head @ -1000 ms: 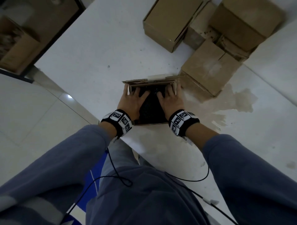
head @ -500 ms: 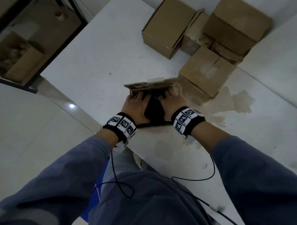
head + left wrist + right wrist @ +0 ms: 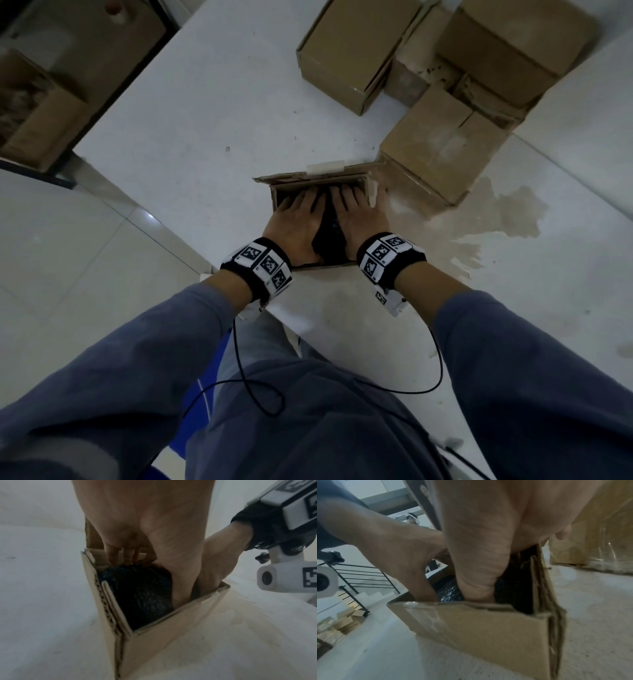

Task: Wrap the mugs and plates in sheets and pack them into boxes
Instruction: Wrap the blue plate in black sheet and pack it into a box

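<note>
Both hands reach down into an open cardboard box [image 3: 310, 268] on the white table [image 3: 191, 144]. Left hand [image 3: 295, 224] and right hand [image 3: 356, 219] lie side by side, fingers fairly straight, pressing a dark bubble-wrapped bundle [image 3: 142, 595] inside it, perhaps a mug. More cardboard boxes [image 3: 445, 144] stand just beyond.

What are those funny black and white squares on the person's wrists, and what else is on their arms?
Each wrist wears a black band covered with white tiles printed with blocky black square patterns, like little codes. The other band matches it. A small white camera hangs under a wrist. Thin black cables trail from the bands towards the body. The sleeves are blue-grey, pushed up the forearms. The hands are bare, no gloves.
</note>
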`<state>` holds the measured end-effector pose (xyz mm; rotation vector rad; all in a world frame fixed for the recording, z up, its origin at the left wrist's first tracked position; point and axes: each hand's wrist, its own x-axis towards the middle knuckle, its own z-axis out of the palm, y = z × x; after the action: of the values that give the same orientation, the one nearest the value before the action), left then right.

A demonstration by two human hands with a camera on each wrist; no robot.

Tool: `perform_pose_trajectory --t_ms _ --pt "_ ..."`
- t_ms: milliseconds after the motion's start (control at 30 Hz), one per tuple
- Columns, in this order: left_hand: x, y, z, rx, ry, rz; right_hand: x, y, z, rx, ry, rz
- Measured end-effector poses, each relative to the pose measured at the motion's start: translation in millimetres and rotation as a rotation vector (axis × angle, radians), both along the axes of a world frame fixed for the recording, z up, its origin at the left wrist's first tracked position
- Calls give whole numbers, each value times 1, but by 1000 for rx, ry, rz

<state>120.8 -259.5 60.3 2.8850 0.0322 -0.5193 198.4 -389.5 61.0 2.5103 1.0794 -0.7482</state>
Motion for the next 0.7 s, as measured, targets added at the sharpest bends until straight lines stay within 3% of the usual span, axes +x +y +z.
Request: perform_pose_trajectory --t_ms 333,567,700 --pt "-8 0 -8 -70 -19 92 -8 -2 1 37 -83 2" --pt "-5 10 -10 -123 47 47 1 2 1 12 -9 32" --pt "-6 22 -16 -205 94 -13 14 -2 1 3 138 54"
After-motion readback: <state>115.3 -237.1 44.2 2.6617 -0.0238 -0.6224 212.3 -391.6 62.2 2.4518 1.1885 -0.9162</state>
